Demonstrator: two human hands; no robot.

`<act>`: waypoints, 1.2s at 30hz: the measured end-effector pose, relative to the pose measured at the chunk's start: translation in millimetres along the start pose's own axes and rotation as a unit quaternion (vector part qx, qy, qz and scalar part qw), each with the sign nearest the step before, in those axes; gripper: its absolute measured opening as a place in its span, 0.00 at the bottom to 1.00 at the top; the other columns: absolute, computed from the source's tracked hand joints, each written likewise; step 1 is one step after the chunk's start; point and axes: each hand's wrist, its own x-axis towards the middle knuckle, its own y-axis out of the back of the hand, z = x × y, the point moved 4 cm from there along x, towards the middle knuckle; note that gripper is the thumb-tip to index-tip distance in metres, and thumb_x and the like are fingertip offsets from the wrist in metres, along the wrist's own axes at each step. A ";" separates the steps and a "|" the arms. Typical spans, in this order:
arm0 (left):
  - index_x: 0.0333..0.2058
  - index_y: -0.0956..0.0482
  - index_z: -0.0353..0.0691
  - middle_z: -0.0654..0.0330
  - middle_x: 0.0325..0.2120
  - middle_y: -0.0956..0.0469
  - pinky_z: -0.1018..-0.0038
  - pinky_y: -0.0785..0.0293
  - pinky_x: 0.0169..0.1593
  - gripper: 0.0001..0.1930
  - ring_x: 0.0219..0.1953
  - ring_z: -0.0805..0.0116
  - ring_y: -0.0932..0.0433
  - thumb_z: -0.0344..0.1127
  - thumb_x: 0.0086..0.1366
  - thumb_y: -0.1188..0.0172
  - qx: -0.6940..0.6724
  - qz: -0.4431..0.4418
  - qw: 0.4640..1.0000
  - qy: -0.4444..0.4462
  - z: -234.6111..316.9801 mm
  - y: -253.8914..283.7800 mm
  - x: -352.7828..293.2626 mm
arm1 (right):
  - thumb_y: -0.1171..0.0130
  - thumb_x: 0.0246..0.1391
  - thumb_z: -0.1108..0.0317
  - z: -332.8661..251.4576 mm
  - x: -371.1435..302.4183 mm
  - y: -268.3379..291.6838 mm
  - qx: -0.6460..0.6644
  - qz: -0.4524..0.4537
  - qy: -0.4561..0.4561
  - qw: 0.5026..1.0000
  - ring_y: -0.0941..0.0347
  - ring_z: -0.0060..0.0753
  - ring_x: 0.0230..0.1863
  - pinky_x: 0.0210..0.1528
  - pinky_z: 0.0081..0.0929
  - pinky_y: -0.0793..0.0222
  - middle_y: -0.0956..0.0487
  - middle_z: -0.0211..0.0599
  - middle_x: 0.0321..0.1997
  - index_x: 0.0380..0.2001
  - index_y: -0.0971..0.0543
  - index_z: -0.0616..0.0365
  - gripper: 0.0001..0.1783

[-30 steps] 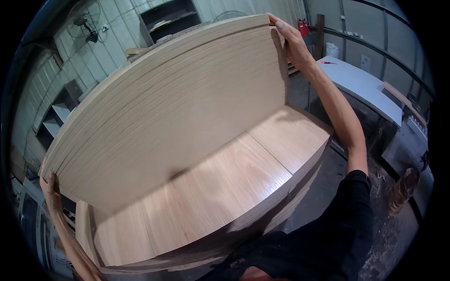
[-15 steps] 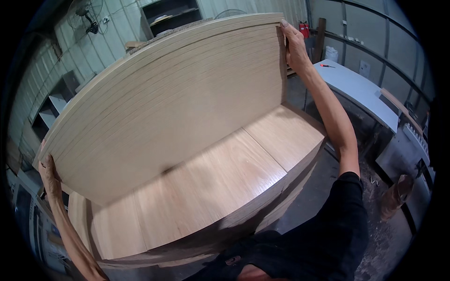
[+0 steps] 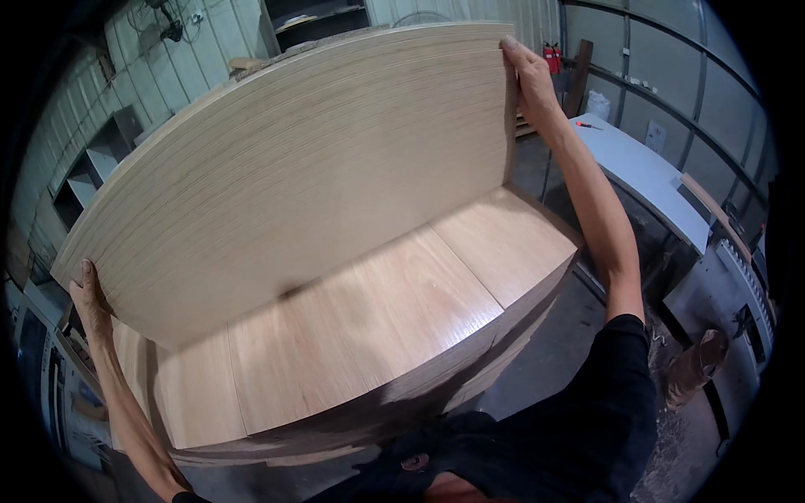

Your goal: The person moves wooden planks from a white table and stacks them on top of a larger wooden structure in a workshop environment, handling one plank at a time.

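A wide, pale wooden panel [image 3: 319,168] stands tilted on its long lower edge, with lines running lengthwise along its face. My left hand [image 3: 92,300] grips its left end, thumb on the near face and the other fingers mostly hidden. At the upper right corner my right hand [image 3: 532,82] is closed round the edge, its thumb near the top. Beneath the panel lies a stack of wood-grain boards [image 3: 369,327], whose glossy top shows seams between pieces. What lies directly behind the panel is mostly hidden.
To the right stands a white-topped table [image 3: 641,172] with a small red-and-black tool [image 3: 589,126] on it. A brown wrapped object [image 3: 698,369] is near a grey machine [image 3: 721,293]. Shavings litter the floor at lower right. Open shelving [image 3: 96,159] stands at left.
The panel's left end and my left hand have shifted slightly up and left in the picture. My view has moved a little; both hands keep their grip.
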 end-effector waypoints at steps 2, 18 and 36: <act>0.53 0.36 0.27 0.48 0.50 0.31 0.70 0.36 0.57 0.43 0.55 0.62 0.32 0.62 0.54 0.38 0.024 -0.002 0.999 -0.042 5.9 -4.2 -3.7 | 0.39 0.54 0.53 4.6 -0.5 1.3 -0.004 -0.014 -0.004 1.000 0.28 0.16 0.35 0.37 0.16 0.31 0.20 0.28 0.34 0.39 0.21 0.61 0.21; 0.41 0.23 0.34 0.60 0.35 0.24 0.79 0.30 0.38 0.29 0.38 0.74 0.27 0.58 0.57 0.39 -0.127 0.070 0.989 -0.023 17.7 -39.7 -1.5 | 0.52 0.61 0.51 10.6 22.3 24.5 0.073 0.095 0.025 0.993 0.32 0.30 0.55 0.58 0.22 0.39 0.26 0.39 0.54 0.54 0.29 0.62 0.27; 0.56 0.32 0.38 0.57 0.53 0.31 0.74 0.38 0.57 0.28 0.54 0.68 0.33 0.53 0.65 0.51 -0.181 0.074 0.981 -0.021 13.9 -40.4 -6.5 | 0.61 0.61 0.39 -0.3 19.2 -4.4 -0.135 -0.002 0.020 0.991 0.36 0.27 0.58 0.60 0.24 0.42 0.31 0.35 0.60 0.59 0.33 0.57 0.36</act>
